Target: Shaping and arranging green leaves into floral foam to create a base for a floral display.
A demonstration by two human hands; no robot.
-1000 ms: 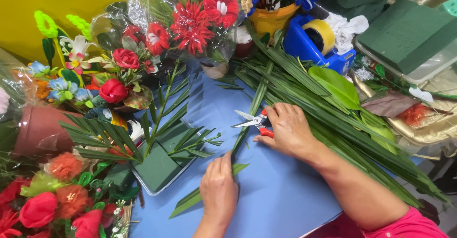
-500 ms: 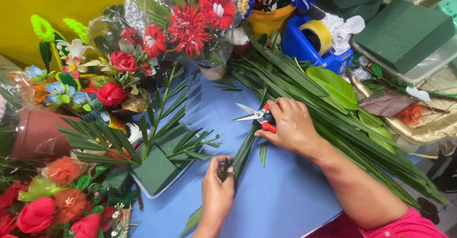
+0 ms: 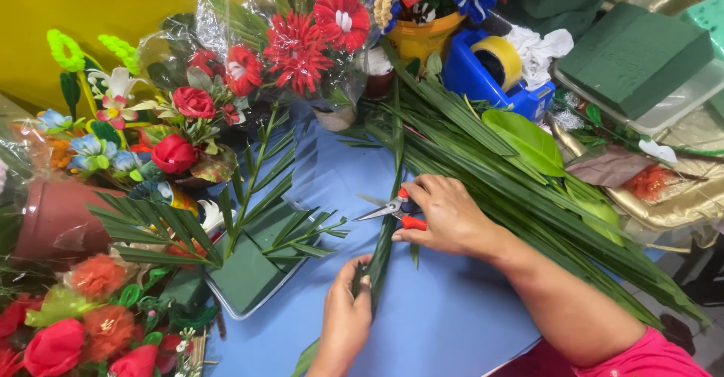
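Holding: left hand (image 3: pixel 345 318) pinches the lower part of a long palm leaf (image 3: pixel 386 234) flat on the blue table (image 3: pixel 452 324), fingers closed round the blade.
Cutting hand: right hand (image 3: pixel 449 215) grips red-handled scissors (image 3: pixel 392 209), fingers clenched on the handles, blades parted and pointing left, just beside the leaf.
Leaf's place: it runs from the left hand up past the scissors toward the pile of palm fronds (image 3: pixel 528 196) right of the scissors.
Doing it well: my read is the leaf wants to stay taut under the left fingers, blades square to the spot chosen, left fingertips well below the blades.
Risk: a slack leaf could twist and cut ragged, I judge.
Foam tray: left of the scissors, a green foam block (image 3: pixel 249 271) in a shallow tray already carries upright palm sprigs.
Tape: up and right of the scissors, a blue dispenser (image 3: pixel 494 83) with a yellowish roll.
Packages: far right of the scissors, dark green rectangular foam bricks (image 3: pixel 637 56) on a clear tray; clear wrapping (image 3: pixel 226 15) around red flowers (image 3: pixel 298 41) above the scissors.
Labels and signs: none legible from here.
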